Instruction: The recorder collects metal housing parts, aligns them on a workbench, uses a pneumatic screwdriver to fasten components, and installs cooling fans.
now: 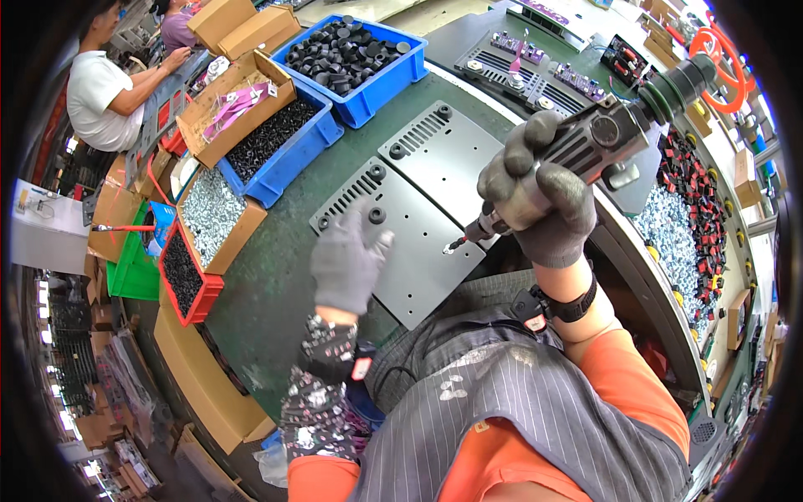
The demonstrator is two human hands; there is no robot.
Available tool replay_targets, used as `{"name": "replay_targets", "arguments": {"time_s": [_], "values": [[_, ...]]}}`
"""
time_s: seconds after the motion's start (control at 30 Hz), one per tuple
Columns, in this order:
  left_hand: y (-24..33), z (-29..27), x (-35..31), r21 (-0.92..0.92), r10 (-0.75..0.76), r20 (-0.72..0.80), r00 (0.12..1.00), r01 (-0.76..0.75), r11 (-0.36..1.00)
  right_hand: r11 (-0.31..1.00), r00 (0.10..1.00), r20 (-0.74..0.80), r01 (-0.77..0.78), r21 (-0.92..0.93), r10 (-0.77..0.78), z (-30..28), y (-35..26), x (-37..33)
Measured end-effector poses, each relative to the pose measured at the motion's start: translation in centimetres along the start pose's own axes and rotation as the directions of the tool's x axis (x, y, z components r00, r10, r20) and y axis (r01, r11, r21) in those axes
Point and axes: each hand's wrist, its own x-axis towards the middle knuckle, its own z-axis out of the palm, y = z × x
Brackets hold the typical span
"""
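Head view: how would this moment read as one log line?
left hand: blurred, over gray panel; right hand: gripping power driver; driver bit: near panel's corner

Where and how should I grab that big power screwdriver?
Take the power screwdriver by its thick, rounded front barrel, from the near right side, where the right hand wraps it. It leans up to the right, its thin bit pointing down at the grey plate, so a grip there should guide it well and keep fingers clear.

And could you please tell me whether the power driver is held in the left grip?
No, the right grip holds the power driver, while the left grip is at the edge of a slotted grey plate.
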Motion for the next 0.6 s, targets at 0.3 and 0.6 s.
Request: {"name": "replay_targets", "arguments": {"time_s": [0.3, 0.6], "values": [[2.7, 1.9, -1.7, -0.196, 0.101, 0.215, 0.971, -0.059, 0.979, 0.981, 0.998, -0.018, -0.068, -0.183, 0.065, -1.4, -1.3, -1.5], [5.3, 4.2, -2.2, -0.173, 0.156, 0.247, 0.956, -0.115, 0.978, 0.845, 0.948, -0.021, -0.293, -0.448, 0.317, -1.6, 0.5, -1.6]]}}
